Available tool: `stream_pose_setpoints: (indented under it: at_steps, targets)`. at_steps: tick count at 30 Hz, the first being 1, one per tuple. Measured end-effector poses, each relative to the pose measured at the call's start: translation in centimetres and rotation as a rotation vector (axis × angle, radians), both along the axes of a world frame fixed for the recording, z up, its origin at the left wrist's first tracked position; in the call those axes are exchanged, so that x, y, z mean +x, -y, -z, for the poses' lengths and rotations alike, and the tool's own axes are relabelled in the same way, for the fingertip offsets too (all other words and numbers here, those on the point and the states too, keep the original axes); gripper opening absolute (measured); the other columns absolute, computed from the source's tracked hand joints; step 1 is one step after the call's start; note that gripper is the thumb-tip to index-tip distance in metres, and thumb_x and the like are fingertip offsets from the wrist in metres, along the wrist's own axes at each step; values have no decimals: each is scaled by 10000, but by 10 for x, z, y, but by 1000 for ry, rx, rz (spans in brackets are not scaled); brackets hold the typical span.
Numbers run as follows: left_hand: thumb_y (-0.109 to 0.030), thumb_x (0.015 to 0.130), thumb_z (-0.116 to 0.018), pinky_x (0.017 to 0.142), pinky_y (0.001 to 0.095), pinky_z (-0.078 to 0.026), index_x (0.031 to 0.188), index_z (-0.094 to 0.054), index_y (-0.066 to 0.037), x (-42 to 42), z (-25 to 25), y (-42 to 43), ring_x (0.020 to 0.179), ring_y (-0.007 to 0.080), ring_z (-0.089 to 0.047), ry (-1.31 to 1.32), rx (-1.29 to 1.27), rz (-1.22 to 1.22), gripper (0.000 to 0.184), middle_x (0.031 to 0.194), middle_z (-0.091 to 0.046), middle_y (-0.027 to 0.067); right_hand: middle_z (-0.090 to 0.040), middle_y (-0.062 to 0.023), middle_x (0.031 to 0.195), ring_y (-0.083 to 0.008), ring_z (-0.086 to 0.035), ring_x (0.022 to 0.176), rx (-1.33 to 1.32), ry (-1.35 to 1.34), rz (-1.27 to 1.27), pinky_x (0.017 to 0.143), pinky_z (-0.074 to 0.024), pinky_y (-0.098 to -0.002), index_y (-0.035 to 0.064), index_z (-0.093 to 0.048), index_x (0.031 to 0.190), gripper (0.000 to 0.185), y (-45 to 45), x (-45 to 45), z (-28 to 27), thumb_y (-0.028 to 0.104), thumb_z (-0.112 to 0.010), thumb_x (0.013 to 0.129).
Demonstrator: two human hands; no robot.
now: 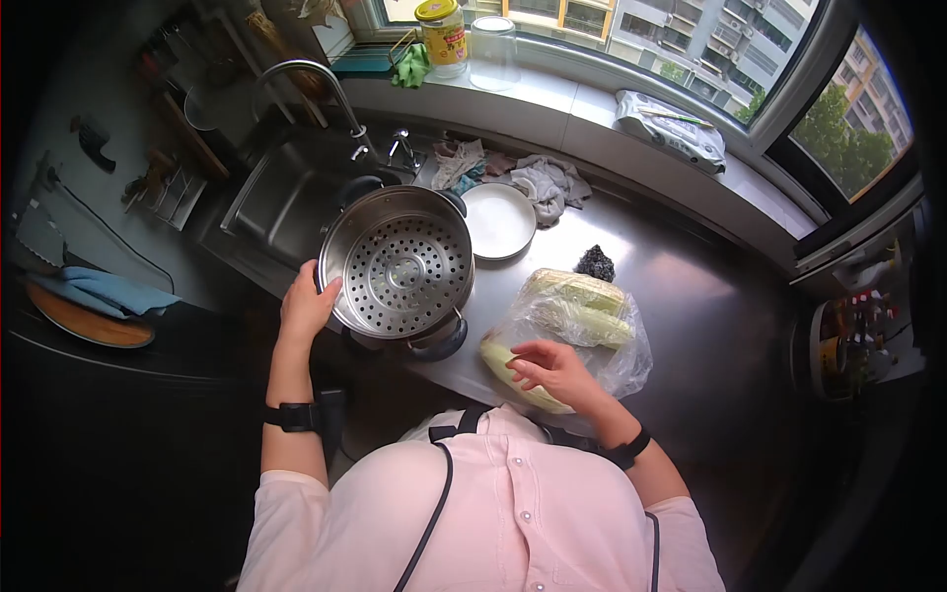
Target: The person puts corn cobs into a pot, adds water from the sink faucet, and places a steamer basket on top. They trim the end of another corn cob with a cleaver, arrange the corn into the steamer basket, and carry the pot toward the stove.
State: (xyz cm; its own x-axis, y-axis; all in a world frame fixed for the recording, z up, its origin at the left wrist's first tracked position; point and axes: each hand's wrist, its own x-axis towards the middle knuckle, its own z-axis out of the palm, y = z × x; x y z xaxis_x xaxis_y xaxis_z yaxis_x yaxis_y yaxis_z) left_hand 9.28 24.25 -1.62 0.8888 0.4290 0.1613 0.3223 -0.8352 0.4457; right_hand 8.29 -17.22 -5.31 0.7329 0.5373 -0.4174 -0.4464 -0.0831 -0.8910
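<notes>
A steel steamer pot (446, 229) with a perforated bottom sits tilted toward me, partly over the sink edge and the counter. My left hand (307, 304) grips its left rim, thumb over the inside and fingers outside. Dark loop handles show at its edges. To the right lies a clear plastic bag (631, 365) with napa cabbages (592, 293) in it. Just above the bag, my right hand (558, 373) hovers with loosely bent, parted fingers and nothing visible in them. Whether its fingertips touch the plastic I cannot tell.
Behind the pot are the sink (266, 202) and its faucet (335, 84). A white plate (501, 222), crumpled rags (557, 187) and a dark scouring pad (596, 263) lie on the steel counter. Jars and a wipes pack (671, 128) line the windowsill.
</notes>
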Motion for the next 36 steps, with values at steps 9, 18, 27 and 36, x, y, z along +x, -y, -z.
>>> stream_pose_setpoints:
  at_steps: [9,18,27,36]
  targets:
    - [-314,994,-592,929,314,-470,1254,-596,-2,-12,16,-24,1079,176,-625,132,-927,183,406,1178,-686,78,-704,-165,1114,-256,-709,947,359,-353,76,729,-613,-393,11,-562,1134,231,-103,38,-24,137,-605,946]
    - [-402,945,-621,846,427,-586,1299,-549,18,-10,65,-19,974,248,-708,-737,-1624,-2,554,1109,-702,136,-714,-247,912,-303,-729,771,567,-67,664,416,-565,-292,-56,-482,1223,387,-58,4,-67,42,-567,859]
    - [-60,810,-608,555,305,-555,833,-644,15,0,76,-1,549,195,-627,-754,-1605,-275,87,692,-656,110,-709,-186,1123,-279,-699,1010,466,-138,954,570,-570,-305,28,-525,1300,408,-52,47,-6,29,-578,895]
    - [19,797,-572,473,246,-376,731,-529,-87,-21,55,-36,428,55,-397,-609,-1897,-391,132,592,-485,-28,-703,-214,1116,-308,-702,1018,423,-166,908,545,-579,-305,-4,-491,1294,457,-71,89,41,27,-613,854]
